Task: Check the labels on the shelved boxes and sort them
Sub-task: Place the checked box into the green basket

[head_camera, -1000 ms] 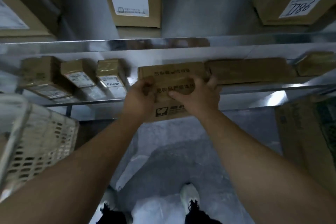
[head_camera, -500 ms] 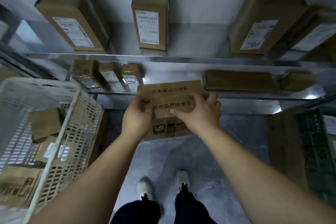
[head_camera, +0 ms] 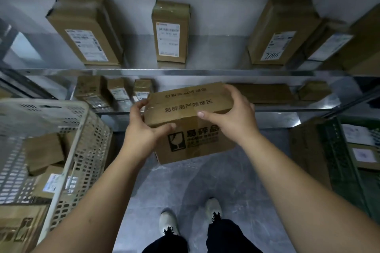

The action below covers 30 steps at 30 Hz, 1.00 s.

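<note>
I hold a brown cardboard box (head_camera: 191, 107) with black printed characters and a fragile mark in front of the lower metal shelf (head_camera: 273, 109). My left hand (head_camera: 141, 127) grips its left edge, thumb on the front face. My right hand (head_camera: 232, 117) grips its right side, fingers curled over the top and far edge. On the upper shelf (head_camera: 205, 72) stand three labelled boxes, left (head_camera: 86, 31), middle (head_camera: 170, 33) and right (head_camera: 281, 33). Small labelled boxes (head_camera: 115, 92) sit on the lower shelf at the left, and a flat box (head_camera: 267, 93) lies behind my right hand.
A white perforated plastic basket (head_camera: 82, 150) with several boxes inside stands at the left. At the right are a cardboard carton (head_camera: 306, 150) and a dark green crate (head_camera: 337, 160) with labelled parcels. My feet stand on grey floor (head_camera: 164, 181) below the box.
The box has come off the lower shelf toward me and sits lower and closer. My right hand has shifted from its front face to its right side. The view has tilted up.
</note>
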Each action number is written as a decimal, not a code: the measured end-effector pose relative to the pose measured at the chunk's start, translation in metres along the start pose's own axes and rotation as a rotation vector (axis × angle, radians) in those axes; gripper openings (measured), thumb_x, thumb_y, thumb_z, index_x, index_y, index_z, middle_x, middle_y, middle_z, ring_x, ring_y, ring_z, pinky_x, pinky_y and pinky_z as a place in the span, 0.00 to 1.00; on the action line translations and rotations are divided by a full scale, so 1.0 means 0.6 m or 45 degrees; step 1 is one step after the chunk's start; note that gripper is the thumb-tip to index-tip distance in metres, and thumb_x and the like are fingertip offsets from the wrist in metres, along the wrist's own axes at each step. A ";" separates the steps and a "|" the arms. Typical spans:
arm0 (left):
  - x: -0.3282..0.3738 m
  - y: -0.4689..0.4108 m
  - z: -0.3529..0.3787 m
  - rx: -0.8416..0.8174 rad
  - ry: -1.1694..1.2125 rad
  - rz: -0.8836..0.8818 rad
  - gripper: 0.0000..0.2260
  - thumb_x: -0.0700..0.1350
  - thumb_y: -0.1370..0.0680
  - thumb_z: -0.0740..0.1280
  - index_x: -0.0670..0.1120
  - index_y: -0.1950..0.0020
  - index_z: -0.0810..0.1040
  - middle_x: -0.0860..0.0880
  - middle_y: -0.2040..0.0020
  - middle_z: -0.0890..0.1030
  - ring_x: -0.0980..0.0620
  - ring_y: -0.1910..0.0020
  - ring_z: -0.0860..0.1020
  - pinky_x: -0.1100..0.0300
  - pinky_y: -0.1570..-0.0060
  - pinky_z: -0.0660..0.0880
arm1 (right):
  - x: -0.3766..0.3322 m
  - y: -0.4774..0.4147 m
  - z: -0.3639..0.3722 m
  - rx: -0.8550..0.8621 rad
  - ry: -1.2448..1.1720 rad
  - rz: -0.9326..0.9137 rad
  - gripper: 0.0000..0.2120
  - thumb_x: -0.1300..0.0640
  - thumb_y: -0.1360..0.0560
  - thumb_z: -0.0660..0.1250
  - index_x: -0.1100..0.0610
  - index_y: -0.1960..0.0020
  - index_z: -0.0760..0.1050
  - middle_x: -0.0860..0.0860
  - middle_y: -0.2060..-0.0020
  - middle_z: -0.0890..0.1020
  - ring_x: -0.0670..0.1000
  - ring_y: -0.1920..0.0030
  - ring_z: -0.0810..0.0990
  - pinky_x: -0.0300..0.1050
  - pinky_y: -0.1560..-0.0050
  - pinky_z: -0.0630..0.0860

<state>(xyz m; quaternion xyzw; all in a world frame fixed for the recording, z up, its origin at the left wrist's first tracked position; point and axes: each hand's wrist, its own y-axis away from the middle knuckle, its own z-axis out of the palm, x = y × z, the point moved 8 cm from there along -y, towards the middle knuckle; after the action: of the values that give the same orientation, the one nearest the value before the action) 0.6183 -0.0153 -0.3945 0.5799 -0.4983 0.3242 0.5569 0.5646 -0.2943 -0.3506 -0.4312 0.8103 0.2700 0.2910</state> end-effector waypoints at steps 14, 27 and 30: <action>0.012 0.039 -0.019 0.299 0.254 -0.068 0.19 0.52 0.23 0.81 0.46 0.37 0.84 0.47 0.47 0.90 0.46 0.49 0.89 0.43 0.43 0.86 | 0.036 -0.024 -0.022 -0.135 -0.474 -0.056 0.48 0.56 0.37 0.90 0.49 0.23 0.70 0.44 0.32 0.81 0.44 0.34 0.80 0.52 0.28 0.78; -0.017 0.068 0.048 0.325 0.377 -0.228 0.26 0.58 0.24 0.80 0.43 0.34 0.81 0.44 0.47 0.90 0.43 0.48 0.89 0.38 0.41 0.84 | 0.068 -0.031 -0.066 -0.273 -0.795 -0.107 0.37 0.46 0.36 0.88 0.40 0.29 0.79 0.44 0.32 0.83 0.50 0.34 0.84 0.63 0.34 0.84; -0.016 0.067 0.056 0.306 0.427 -0.259 0.22 0.54 0.20 0.77 0.40 0.34 0.81 0.42 0.47 0.90 0.41 0.47 0.89 0.37 0.39 0.83 | 0.062 -0.033 -0.076 -0.394 -0.815 -0.109 0.36 0.44 0.34 0.88 0.32 0.30 0.79 0.47 0.29 0.81 0.54 0.33 0.84 0.63 0.37 0.85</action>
<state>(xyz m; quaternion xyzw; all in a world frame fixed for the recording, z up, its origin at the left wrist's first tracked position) 0.5716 -0.0413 -0.3963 0.6274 -0.2956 0.4150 0.5888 0.5532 -0.3555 -0.3493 -0.3974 0.6086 0.4985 0.4724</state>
